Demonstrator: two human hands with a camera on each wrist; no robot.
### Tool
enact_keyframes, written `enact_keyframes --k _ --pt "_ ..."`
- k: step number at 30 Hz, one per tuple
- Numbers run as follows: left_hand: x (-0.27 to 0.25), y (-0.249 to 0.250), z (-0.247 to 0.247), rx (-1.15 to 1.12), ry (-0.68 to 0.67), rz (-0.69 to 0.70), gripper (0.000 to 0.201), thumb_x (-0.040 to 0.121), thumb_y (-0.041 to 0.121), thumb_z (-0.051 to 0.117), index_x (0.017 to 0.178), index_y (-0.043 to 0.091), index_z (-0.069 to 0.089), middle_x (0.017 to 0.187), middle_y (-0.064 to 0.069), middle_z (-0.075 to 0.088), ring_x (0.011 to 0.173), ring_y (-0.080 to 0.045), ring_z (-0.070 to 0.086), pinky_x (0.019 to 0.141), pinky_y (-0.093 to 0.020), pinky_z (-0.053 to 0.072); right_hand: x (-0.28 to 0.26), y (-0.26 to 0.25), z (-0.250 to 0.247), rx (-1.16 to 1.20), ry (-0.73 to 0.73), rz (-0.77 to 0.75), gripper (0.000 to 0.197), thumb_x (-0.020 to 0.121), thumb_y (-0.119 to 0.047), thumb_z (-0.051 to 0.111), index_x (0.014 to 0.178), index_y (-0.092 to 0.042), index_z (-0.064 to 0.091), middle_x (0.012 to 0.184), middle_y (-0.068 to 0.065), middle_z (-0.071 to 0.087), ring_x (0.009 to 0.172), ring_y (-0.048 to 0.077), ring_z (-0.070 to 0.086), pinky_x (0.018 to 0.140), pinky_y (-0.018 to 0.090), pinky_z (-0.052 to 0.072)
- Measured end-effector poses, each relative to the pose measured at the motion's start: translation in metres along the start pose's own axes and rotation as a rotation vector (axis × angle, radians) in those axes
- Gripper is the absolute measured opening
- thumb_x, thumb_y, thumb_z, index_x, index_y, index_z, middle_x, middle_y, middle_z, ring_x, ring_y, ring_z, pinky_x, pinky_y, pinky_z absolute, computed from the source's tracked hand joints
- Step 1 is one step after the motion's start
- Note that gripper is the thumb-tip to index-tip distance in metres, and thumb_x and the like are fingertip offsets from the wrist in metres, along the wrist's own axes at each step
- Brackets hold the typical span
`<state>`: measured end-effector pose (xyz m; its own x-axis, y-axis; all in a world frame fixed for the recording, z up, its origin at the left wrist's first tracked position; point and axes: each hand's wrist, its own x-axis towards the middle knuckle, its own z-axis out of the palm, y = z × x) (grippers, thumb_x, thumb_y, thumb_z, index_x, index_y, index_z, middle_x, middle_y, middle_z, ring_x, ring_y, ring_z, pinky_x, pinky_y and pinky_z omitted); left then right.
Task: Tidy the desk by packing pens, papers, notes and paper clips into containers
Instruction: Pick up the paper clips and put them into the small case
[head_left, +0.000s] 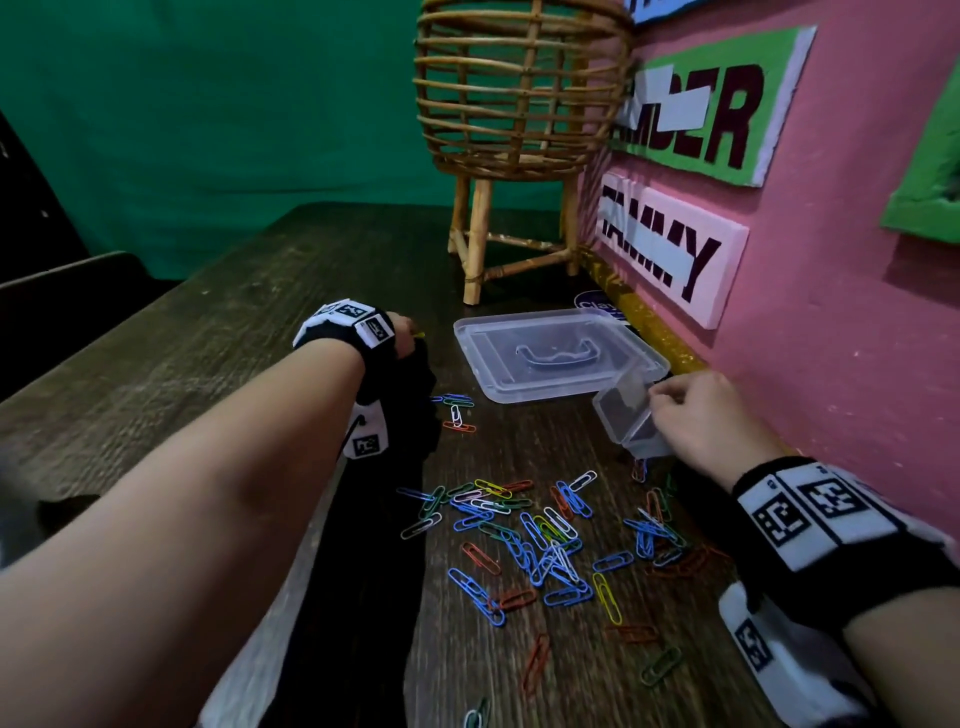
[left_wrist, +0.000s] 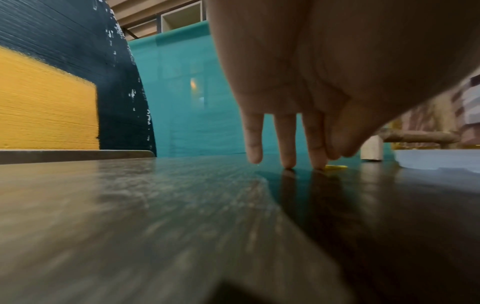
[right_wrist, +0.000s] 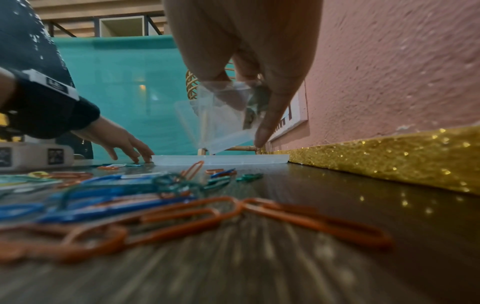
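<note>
Many coloured paper clips lie scattered on the dark wooden desk; in the right wrist view, orange and blue paper clips fill the foreground. My right hand grips a small clear plastic box with its hinged lid open. The box is tilted just above the desk by the pink wall, and the right hand pinches it from above. My left hand reaches far forward. Its straight fingers touch the desk beside a yellow paper clip.
A large flat clear plastic lid with a handle lies between the hands. Behind it stands a rattan basket on legs. The pink wall with a gold glitter strip bounds the right side. A few clips lie near the left wrist.
</note>
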<state>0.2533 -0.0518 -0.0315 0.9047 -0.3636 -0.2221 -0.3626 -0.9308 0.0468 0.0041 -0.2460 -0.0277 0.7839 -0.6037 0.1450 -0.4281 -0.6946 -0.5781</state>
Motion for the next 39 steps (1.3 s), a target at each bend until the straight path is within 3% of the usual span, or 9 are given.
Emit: enact_keyframes --k 6,9,13,18,20,24,30,34,39 --pt "-0.032 0.011 0.007 -0.039 -0.008 0.145 0.036 0.095 0.027 0.040 0.128 0.023 0.055 0.133 -0.003 0.055 0.117 -0.027 0.055 0.102 -0.034 0.043 0.002 0.001 0.001 -0.046 -0.057 0.071 0.032 0.094 -0.023 0.042 0.093 -0.002 0.066 0.094 0.012 0.056 0.054 0.014 0.046 0.043 0.018 0.029" --pt "-0.069 0.025 0.016 -0.104 -0.076 0.174 0.043 0.101 0.016 0.031 0.140 0.000 0.038 0.149 -0.018 0.036 0.136 -0.029 0.036 0.114 -0.034 0.027 0.004 0.001 0.002 -0.042 -0.071 0.060 0.034 0.092 -0.025 0.042 0.098 -0.003 0.067 0.112 0.017 0.057 0.079 0.025 0.056 0.070 0.025 0.039" --pt "-0.113 0.037 0.031 -0.197 -0.151 0.201 0.051 0.101 0.018 0.034 0.146 -0.003 0.021 0.157 -0.018 0.014 0.145 -0.028 0.015 0.116 -0.032 0.009 -0.008 -0.003 -0.004 -0.142 -0.112 0.042 0.038 0.092 -0.027 0.043 0.107 0.000 0.063 0.120 0.023 0.056 0.102 0.033 0.058 0.086 0.034 0.044" --pt "-0.168 0.047 0.039 -0.286 -0.244 0.370 0.048 0.102 0.023 0.033 0.147 0.012 0.025 0.157 -0.005 0.022 0.144 -0.018 0.023 0.111 -0.020 0.018 -0.040 -0.015 -0.009 -0.075 -0.155 -0.037 0.024 0.089 -0.017 0.048 0.097 -0.001 0.064 0.103 0.017 0.060 0.092 0.030 0.059 0.070 0.026 0.042" --pt "-0.184 0.049 0.038 -0.333 -0.074 0.398 0.051 0.100 0.036 0.035 0.146 0.016 0.028 0.153 -0.005 0.032 0.140 -0.019 0.033 0.114 -0.025 0.024 -0.055 -0.020 -0.009 -0.040 -0.164 -0.101 0.022 0.088 -0.018 0.049 0.100 -0.006 0.064 0.109 0.017 0.059 0.092 0.029 0.058 0.074 0.025 0.043" --pt "-0.206 0.052 0.033 -0.525 0.200 0.463 0.058 0.092 0.046 0.046 0.140 0.014 0.037 0.134 -0.008 0.055 0.121 -0.022 0.054 0.101 -0.027 0.041 -0.092 -0.030 -0.013 -0.021 -0.217 -0.189 0.039 0.092 -0.022 0.048 0.128 -0.010 0.052 0.132 0.013 0.042 0.117 0.026 0.049 0.104 0.030 0.034" --pt "-0.234 0.062 0.038 -0.512 0.450 0.599 0.019 0.094 0.024 0.051 0.096 0.005 0.056 0.077 -0.005 0.056 0.074 -0.026 0.058 0.061 -0.019 0.034 -0.142 -0.050 -0.018 0.020 -0.218 -0.317 0.054 0.095 -0.022 0.046 0.145 -0.012 0.029 0.147 0.007 0.025 0.132 0.021 0.036 0.108 0.023 0.024" --pt "-0.236 0.047 0.032 -0.412 0.530 0.526 0.020 0.093 0.027 0.048 0.091 0.007 0.053 0.085 -0.017 0.067 0.079 -0.036 0.064 0.070 -0.041 0.053 -0.175 -0.048 -0.030 -0.026 -0.246 -0.225 0.069 0.094 -0.040 0.045 0.149 -0.031 0.004 0.155 0.006 0.008 0.139 0.027 0.027 0.110 0.036 0.028" --pt "-0.240 0.024 0.027 -0.073 0.562 0.410 0.028 0.096 0.033 0.040 0.100 0.009 0.052 0.096 -0.018 0.066 0.090 -0.038 0.063 0.070 -0.037 0.047 -0.219 -0.012 -0.048 -0.487 -0.494 0.125 0.097 0.085 -0.068 0.035 0.149 -0.006 -0.003 0.155 0.024 -0.004 0.144 0.037 0.010 0.117 0.044 0.020"
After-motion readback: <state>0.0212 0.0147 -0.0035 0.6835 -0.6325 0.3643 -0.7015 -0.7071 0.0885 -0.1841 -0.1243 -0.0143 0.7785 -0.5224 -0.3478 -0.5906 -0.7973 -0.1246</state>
